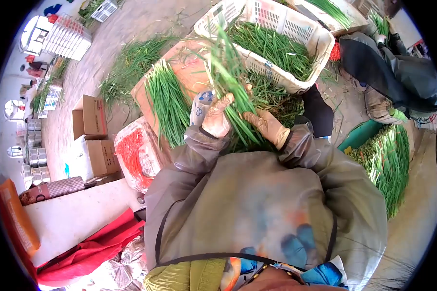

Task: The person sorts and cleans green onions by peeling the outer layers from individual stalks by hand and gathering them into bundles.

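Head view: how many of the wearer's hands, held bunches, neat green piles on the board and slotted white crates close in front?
Left hand and right hand: 2
Held bunch: 1
Neat pile on the board: 1
Slotted white crate: 1
Total: 5

Around you, a dusty floor (85,72) is stretching away. Bright windows (35,35) are glowing in the white wall (7,80) to your left.

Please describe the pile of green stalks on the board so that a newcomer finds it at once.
Start from the white basket near the top; below and left of it is an orange board. On that board, left of the left hand, lies the pile of green stalks. Unlike the messy greens on the floor, its stalks lie straight, pale ends together.
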The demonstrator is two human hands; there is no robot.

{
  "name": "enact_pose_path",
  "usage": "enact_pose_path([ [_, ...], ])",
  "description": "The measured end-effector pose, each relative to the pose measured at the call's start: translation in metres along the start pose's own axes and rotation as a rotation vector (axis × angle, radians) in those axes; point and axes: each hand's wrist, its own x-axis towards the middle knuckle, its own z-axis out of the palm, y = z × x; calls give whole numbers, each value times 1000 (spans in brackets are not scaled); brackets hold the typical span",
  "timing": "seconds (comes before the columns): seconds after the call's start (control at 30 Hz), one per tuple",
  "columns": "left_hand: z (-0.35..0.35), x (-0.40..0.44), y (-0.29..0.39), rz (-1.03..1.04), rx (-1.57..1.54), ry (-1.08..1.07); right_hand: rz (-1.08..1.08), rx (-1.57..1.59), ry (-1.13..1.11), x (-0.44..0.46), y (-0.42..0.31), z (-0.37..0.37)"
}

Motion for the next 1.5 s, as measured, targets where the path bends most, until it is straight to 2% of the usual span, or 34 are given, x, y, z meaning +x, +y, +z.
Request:
enact_pose_path([
  [0.07, -5, -5, 0, 4, 77, -39, 122, 592, -176, -2, 6, 4],
  [0.13, -13, -8, -6, -206, -100, 32, 135, 593, -247, 2, 9, -3],
  [0.17, -8, -8, -3, -114, 59, 64, 154, 173, -321, 3, -7, -17],
  [0.2, -7, -7, -3, -108, 54, 58, 169, -251, -384, 6, -16, -30],
  [0.23, -7, -7, -4, -85, 81, 85, -8, -451, -270, 9, 6, -39],
  [0.27, -4, -7, -4, -62, 110, 111, 34, -228, -127, 7, -1, -53],
  [0.3, 1, -7, -3, -38, 143, 185, -148, -211, 136, 14, 10, -65],
  [0.33, -1, -4, -5, -36, 142, 181, -179, 4, 294, 18, -4, -73],
  [0.37, -6, -1, -9, 1, 213, 198, -149, 146, 315, 25, -14, -85],
  [0.4, -10, 1, -14, 33, 284, 213, -206, 112, 397, 20, -45, -78],
  [0.47, -11, 7, -25, 55, 292, 203, -479, -133, 398, 30, -63, -63],
  [0.53, -10, 9, -34, 108, 379, 134, -192, -417, 333, 32, -94, -49],
  [0.57, 4, 7, -30, 91, 394, 187, -243, -468, 334, 41, -89, -49],
  [0.6, 4, 7, -31, 93, 392, 185, -273, -416, 341, 63, -61, -53],
  [0.67, 9, 6, -26, 192, 280, 224, -112, 120, 116, 66, -63, -63],
  [0.8, -2, 4, -17, 116, 258, 164, -68, 228, -11, 59, -67, -56],
  [0.83, -2, 7, -20, 180, 239, 177, -92, 214, -30, 60, -65, -54],
  [0.93, 3, 8, -14, 219, 337, 213, -94, 142, -12, 61, -66, -62],
  [0.97, 11, 5, -12, 220, 280, 253, -58, 60, 86, 64, -64, -67],
  [1.0, 17, 2, -9, 243, 278, 310, -63, 194, 129, 61, -64, -71],
  [1.07, 18, -1, -7, 198, 258, 347, -285, 291, 147, 65, -53, -83],
  [1.1, 10, 0, -9, 168, 287, 328, -311, 482, 246, 69, -50, -88],
  [1.13, 2, 1, -12, 135, 316, 308, -356, 426, 388, 74, -55, -94],
  [1.23, -4, 0, -16, 85, 287, 244, -211, 292, 288, 70, -91, -104],
  [1.27, -3, 0, -16, 65, 287, 193, -194, 154, 363, 70, -108, -92],
  [1.33, 0, -1, -14, 58, 308, 183, -358, 158, 318, 96, -106, -91],
  [1.37, 1, -1, -13, 33, 333, 152, -320, 58, 260, 105, -112, -91],
  [1.4, 1, -1, -13, 7, 357, 123, -304, -285, 341, 106, -112, -89],
  [1.47, 2, -3, -13, -7, 321, 118, -262, -450, 289, 127, -97, -93],
  [1.5, 0, -3, -14, 18, 283, 126, -340, -322, 268, 138, -86, -99],
])
